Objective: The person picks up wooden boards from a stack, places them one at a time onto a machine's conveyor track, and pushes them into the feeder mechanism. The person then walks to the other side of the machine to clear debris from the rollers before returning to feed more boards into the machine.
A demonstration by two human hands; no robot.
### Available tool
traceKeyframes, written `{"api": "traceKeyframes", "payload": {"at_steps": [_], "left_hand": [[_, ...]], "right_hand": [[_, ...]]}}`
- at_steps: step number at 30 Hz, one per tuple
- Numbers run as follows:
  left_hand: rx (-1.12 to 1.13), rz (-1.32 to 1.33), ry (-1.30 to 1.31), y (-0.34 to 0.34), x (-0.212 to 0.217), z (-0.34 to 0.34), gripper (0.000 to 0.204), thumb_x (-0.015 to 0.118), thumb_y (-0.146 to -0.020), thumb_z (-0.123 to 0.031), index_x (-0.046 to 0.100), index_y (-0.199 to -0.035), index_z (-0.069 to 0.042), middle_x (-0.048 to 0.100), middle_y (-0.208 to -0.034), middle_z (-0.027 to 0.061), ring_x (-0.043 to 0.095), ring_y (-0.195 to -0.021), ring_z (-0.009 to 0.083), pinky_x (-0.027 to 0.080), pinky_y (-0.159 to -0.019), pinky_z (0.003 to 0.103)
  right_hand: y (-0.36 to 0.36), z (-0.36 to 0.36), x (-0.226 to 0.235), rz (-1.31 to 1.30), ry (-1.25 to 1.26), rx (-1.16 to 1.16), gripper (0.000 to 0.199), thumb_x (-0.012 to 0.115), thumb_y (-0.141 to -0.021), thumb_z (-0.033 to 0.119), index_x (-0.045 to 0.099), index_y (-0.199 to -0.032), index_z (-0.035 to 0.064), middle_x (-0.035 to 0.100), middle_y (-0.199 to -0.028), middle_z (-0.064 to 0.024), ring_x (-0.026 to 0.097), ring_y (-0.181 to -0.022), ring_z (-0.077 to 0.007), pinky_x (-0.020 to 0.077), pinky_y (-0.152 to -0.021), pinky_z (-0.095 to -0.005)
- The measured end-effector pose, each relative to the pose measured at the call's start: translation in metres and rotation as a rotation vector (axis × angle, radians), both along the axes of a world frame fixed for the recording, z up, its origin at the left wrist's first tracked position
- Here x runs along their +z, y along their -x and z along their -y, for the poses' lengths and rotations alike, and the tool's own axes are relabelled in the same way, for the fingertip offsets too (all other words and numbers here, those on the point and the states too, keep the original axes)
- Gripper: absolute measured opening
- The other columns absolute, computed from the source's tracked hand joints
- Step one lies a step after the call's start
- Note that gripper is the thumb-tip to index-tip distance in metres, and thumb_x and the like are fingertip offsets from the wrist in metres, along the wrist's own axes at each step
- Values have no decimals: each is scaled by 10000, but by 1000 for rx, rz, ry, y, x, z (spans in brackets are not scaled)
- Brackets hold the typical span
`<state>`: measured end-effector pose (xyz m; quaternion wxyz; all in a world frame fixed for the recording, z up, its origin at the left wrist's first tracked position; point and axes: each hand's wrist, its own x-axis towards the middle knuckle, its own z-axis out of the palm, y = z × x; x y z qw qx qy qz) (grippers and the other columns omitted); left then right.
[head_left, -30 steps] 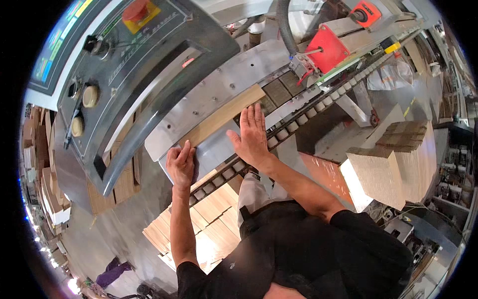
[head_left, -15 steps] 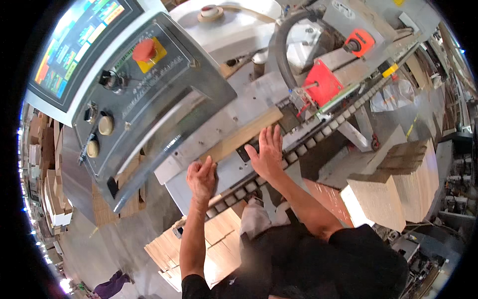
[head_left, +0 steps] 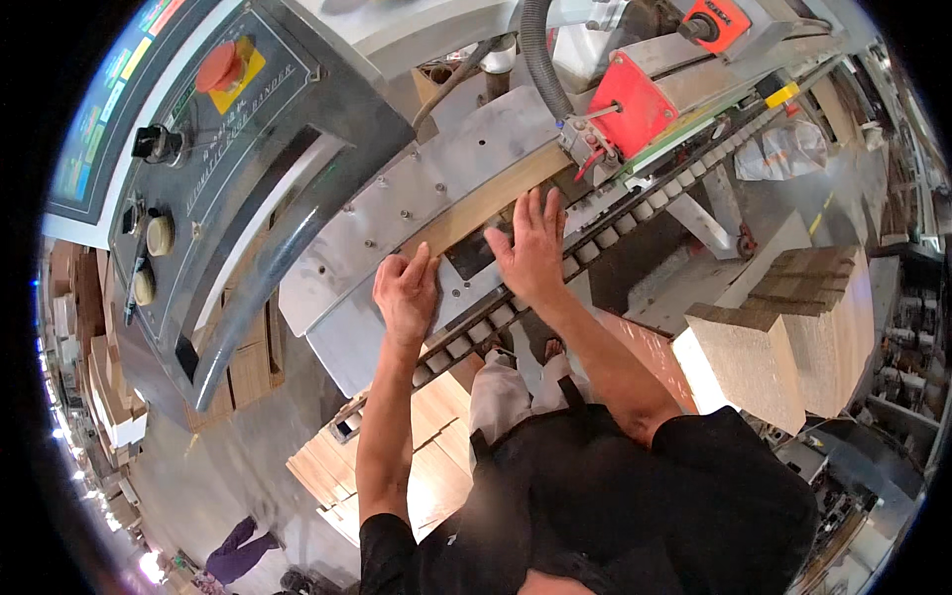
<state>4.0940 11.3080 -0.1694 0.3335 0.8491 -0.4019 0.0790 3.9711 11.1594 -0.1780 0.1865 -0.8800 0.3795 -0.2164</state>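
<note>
A long, narrow wooden strip (head_left: 484, 205) lies along the grey metal bed (head_left: 347, 337) of a machine. My left hand (head_left: 407, 296) is closed at the strip's near left end, fingers curled and pressed against it. Farther right, my right hand (head_left: 533, 248) lies with its fingers stretched out, fingertips at the strip's front edge. The strip's far end reaches close to a red block (head_left: 635, 104) on the machine. A dark rectangular plate (head_left: 469, 260) shows in the bed between my hands.
A control panel (head_left: 238, 149) with a red button (head_left: 220, 67) stands at the left. Rollers (head_left: 607, 238) line the bed's front edge. Stacked boards (head_left: 754, 342) stand at the right; more wooden pieces (head_left: 431, 466) lie below. A person's purple-clad legs (head_left: 238, 553) show at lower left.
The strip has slid along the bed toward the red block, and both my hands have moved that way with it. The whole view has shifted a little.
</note>
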Motion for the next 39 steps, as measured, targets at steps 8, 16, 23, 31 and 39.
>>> {"api": "traceKeyframes", "payload": {"at_steps": [8,16,23,31,39], "left_hand": [[-52,17,-19,22,-4,85,215,710,-796,-239,718,-1003,-184,573,-711,71,584,-675,258,474,-602,365],[9,-300,-108,38,5,146,340,688,-788,-403,619,-884,-84,665,-834,115,646,-797,309,505,-684,429],[23,-190,8,74,9,131,351,661,-785,-422,603,-845,-81,609,-800,106,614,-797,285,473,-689,404],[278,-36,327,209,20,-55,154,671,-793,-174,555,-807,-74,519,-722,91,552,-695,299,450,-604,407],[868,-852,-62,399,-89,-238,238,642,-800,-289,644,-843,-55,650,-823,164,621,-794,363,495,-701,450]], "right_hand": [[17,-1,9,25,-36,139,604,484,-918,269,333,-1359,-116,293,-1453,-286,174,-1381,-472,153,-1117,-558],[107,-44,28,147,-88,364,549,490,-944,237,347,-1397,-39,353,-1447,-216,239,-1379,-425,161,-1121,-520],[186,-76,29,8,-330,413,488,492,-961,237,418,-1349,-50,401,-1404,-230,329,-1337,-398,268,-1092,-485],[187,-57,-19,37,-231,808,432,546,-935,199,484,-1294,-33,483,-1317,-244,463,-1208,-391,355,-1025,-451],[98,-94,11,226,79,1137,426,538,-942,208,503,-1283,-44,482,-1337,-208,456,-1224,-368,353,-1023,-459]]}}
